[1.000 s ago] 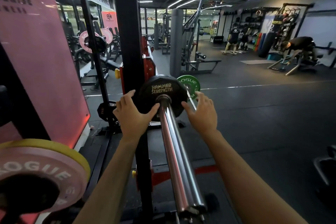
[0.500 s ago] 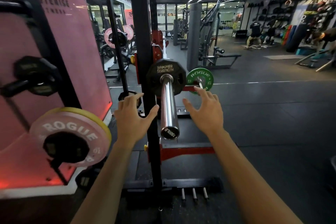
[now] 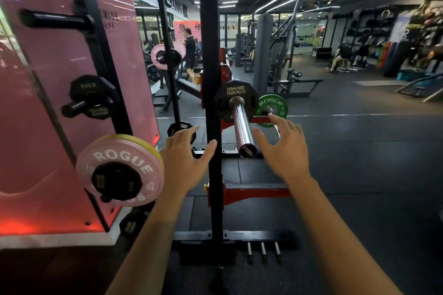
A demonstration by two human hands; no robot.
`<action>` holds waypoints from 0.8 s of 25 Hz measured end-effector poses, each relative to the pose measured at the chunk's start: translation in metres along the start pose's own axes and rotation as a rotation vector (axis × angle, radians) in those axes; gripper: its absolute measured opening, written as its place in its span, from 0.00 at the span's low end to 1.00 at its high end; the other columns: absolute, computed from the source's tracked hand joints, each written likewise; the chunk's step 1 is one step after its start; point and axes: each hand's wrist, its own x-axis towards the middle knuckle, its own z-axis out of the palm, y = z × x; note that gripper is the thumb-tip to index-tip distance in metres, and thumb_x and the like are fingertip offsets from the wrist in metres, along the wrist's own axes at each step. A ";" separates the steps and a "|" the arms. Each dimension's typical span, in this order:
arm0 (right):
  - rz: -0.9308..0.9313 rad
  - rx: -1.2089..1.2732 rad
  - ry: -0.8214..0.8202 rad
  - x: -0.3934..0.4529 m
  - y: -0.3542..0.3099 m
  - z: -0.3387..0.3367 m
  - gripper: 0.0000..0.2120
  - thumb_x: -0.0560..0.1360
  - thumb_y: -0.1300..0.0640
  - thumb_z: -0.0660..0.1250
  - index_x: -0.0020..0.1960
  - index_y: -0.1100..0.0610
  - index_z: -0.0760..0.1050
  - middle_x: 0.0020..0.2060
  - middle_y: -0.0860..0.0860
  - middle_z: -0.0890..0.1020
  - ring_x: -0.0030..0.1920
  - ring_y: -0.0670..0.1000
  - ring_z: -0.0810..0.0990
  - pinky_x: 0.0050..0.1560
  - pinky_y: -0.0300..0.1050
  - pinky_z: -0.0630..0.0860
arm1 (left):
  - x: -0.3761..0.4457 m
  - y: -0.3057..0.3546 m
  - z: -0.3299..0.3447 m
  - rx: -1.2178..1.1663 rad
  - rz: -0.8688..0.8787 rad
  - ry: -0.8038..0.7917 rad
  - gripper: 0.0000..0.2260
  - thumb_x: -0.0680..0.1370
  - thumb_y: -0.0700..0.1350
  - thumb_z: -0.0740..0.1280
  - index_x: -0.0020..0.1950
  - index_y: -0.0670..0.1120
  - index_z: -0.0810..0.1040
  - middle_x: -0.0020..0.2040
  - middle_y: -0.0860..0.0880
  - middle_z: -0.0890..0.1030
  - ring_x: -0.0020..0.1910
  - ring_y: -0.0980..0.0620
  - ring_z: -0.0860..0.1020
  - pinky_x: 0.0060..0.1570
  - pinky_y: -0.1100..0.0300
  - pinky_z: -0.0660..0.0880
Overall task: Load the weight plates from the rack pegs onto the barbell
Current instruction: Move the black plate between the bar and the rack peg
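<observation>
Loaded: black plate (image 3: 236,100) on barbell sleeve (image 3: 242,127), frame centre.
Remaining: pink plate (image 3: 119,170), lower left peg.
Hands: left hand (image 3: 184,165), right hand (image 3: 285,151) spread, empty.

One black Hammer Strength plate (image 3: 236,100) sits on the single chrome barbell sleeve (image 3: 242,130). One green Rogue plate (image 3: 272,109) shows behind it. On the rack pegs at left: one pink Rogue plate (image 3: 119,170), one yellow plate (image 3: 146,143) behind it, one small black plate (image 3: 93,96) higher up, and one bare peg (image 3: 56,20). Three short pins (image 3: 263,249) stand at the rack's base. Two hands, left hand (image 3: 184,163) and right hand (image 3: 284,151), both empty.
</observation>
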 end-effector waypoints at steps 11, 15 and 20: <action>-0.276 0.148 -0.221 -0.082 -0.276 0.175 0.29 0.76 0.41 0.67 0.69 0.58 0.72 0.62 0.56 0.78 0.64 0.60 0.73 0.61 0.55 0.71 | -0.051 -0.202 -0.272 0.172 -0.239 0.271 0.28 0.74 0.62 0.63 0.70 0.48 0.74 0.64 0.44 0.77 0.64 0.40 0.72 0.64 0.46 0.65; -0.362 0.194 -0.291 -0.112 -0.353 0.231 0.27 0.75 0.40 0.66 0.68 0.54 0.72 0.61 0.54 0.79 0.61 0.59 0.73 0.59 0.54 0.72 | -0.073 -0.250 -0.334 0.217 -0.338 0.332 0.28 0.74 0.65 0.62 0.70 0.54 0.72 0.66 0.49 0.75 0.66 0.44 0.69 0.64 0.47 0.63; -0.393 0.189 -0.324 -0.119 -0.391 0.277 0.27 0.75 0.38 0.64 0.68 0.52 0.72 0.61 0.52 0.78 0.60 0.58 0.73 0.56 0.51 0.71 | -0.072 -0.295 -0.357 0.253 -0.368 0.306 0.28 0.75 0.67 0.59 0.72 0.56 0.70 0.66 0.50 0.74 0.67 0.47 0.67 0.62 0.49 0.60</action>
